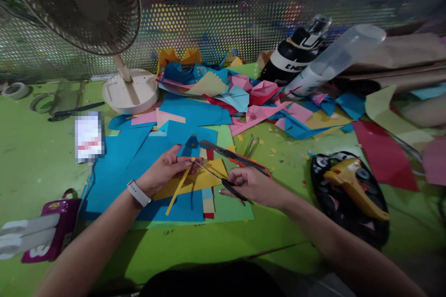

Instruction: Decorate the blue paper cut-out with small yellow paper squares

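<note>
My left hand (174, 164) pinches a narrow yellow paper strip (179, 191) near its upper end; the strip hangs down toward me. My right hand (252, 185) grips black-handled scissors (232, 189), with fingers around the handles. Their thin metal blade points left and reaches the strip's top by my left fingertips. Beneath both hands lie a yellow paper sheet (209, 174), a large blue sheet (118, 181) and light green paper (237, 211). A utility knife (240, 158) with a black and orange body rests just beyond my right hand, beside metal tweezers (251, 146).
A white fan (130, 93) stands back left, near a phone (89, 137) on a cable. Folded coloured paper (209, 86) piles along the mesh. A black bottle (291, 60) and spray bottle (324, 67) lean behind. At right, a black tray (322, 195) bears a yellow tool (358, 185).
</note>
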Available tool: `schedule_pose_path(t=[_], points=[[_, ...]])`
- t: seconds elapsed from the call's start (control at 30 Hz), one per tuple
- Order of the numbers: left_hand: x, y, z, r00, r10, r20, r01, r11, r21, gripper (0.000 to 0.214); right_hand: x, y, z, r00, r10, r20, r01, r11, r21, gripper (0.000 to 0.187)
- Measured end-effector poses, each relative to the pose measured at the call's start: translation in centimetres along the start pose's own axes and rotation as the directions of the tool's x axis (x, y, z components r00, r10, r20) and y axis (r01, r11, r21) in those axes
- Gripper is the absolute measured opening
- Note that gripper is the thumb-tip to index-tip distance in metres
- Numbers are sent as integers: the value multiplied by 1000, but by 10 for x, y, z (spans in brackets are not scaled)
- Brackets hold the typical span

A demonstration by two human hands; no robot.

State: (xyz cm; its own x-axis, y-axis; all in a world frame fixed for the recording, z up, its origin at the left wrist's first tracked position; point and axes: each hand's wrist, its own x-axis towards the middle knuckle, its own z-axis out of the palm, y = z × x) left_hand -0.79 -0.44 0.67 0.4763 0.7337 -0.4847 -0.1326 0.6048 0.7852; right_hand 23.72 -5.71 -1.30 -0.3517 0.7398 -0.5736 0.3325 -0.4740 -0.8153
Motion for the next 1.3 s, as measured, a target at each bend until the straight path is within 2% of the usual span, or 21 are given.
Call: schedule_pose_path(t=[0.17,0.4,0.5,0.63,0.9,1.3], points=[[2,-2,-1,1000,0,-2,0,1000,-14,75,-1,-4,0,1000,20,-14,-19,1000,16,53],[5,-6,-6,999,-27,26,26,999,39,32,-1,-9,0,999,37,-17,-36,999,36,55],[6,-6,-6,998,-49,42,47,997,58,23,-1,-10,1,999,39,-24,-38,999,32,56],[6,-5,-6,996,-47,75,43,998,48,22,-2,-14,2,999,41,-32,-39,998,44,57],[5,-7,-5,998,-21,53,21,1000,-6,19,-3,-14,2,999,28,-33,-27,999,31,58],[4,-6,-4,997,-43,62,46,998,-50,20,-3,-14,0,999,38,-28,-38,999,12,60]])
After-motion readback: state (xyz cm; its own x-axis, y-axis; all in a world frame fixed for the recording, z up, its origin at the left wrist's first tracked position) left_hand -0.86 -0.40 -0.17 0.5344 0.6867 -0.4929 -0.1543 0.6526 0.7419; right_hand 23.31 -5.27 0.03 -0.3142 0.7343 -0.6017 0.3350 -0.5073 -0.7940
